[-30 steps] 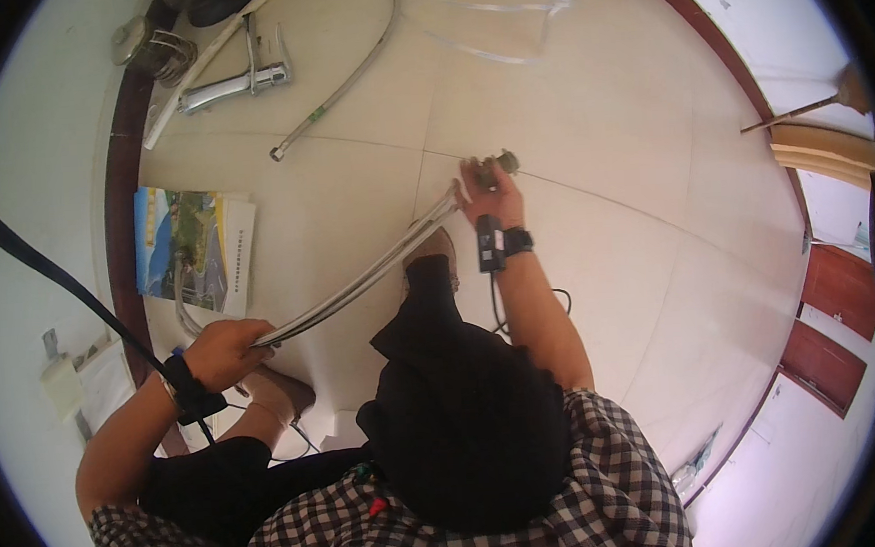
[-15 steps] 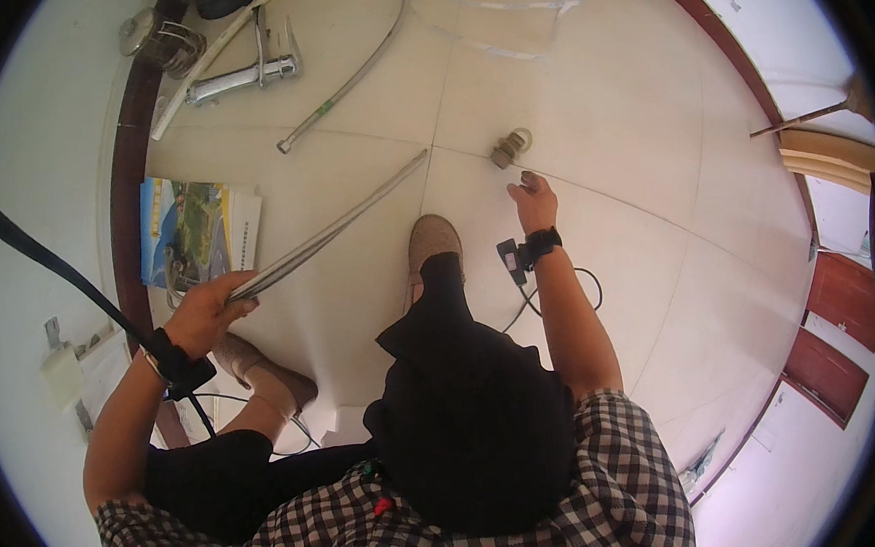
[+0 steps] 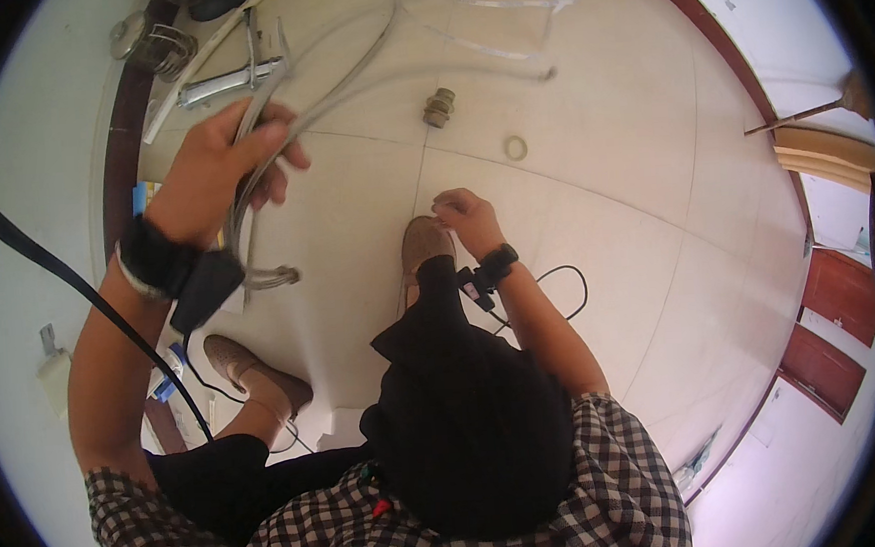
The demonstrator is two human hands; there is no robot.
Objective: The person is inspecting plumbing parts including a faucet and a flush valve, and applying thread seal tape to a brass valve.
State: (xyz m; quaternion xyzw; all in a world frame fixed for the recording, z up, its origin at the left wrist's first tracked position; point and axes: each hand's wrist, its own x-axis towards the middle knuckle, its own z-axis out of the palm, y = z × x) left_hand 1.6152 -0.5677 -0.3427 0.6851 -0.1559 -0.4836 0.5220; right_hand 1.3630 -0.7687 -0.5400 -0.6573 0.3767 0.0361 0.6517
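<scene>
My left hand (image 3: 221,171) is closed around several grey flexible hoses (image 3: 371,83). They fan out over the floor toward the back and the right, blurred by motion, and shorter ends hang below the palm. My right hand (image 3: 466,222) is held over the toe of my right shoe (image 3: 426,246), its fingers curled together. Whether anything small is in them cannot be seen. Beyond it, a brass-coloured threaded fitting (image 3: 437,108) rests on the tiles. A thin pale ring (image 3: 516,147) lies apart from it, to the right.
A chrome faucet (image 3: 231,83) lies at the back left beside a long white strip (image 3: 172,101). Clear plastic strapping (image 3: 501,4) is on the floor at the back. A black cable (image 3: 46,259) crosses the left side. Red-brown panels (image 3: 825,295) are at the right.
My left hand has risen and moved forward with the hoses, to where another hose's end lay. My right hand has drawn back and left. The fitting now lies farther left, apart from the ring.
</scene>
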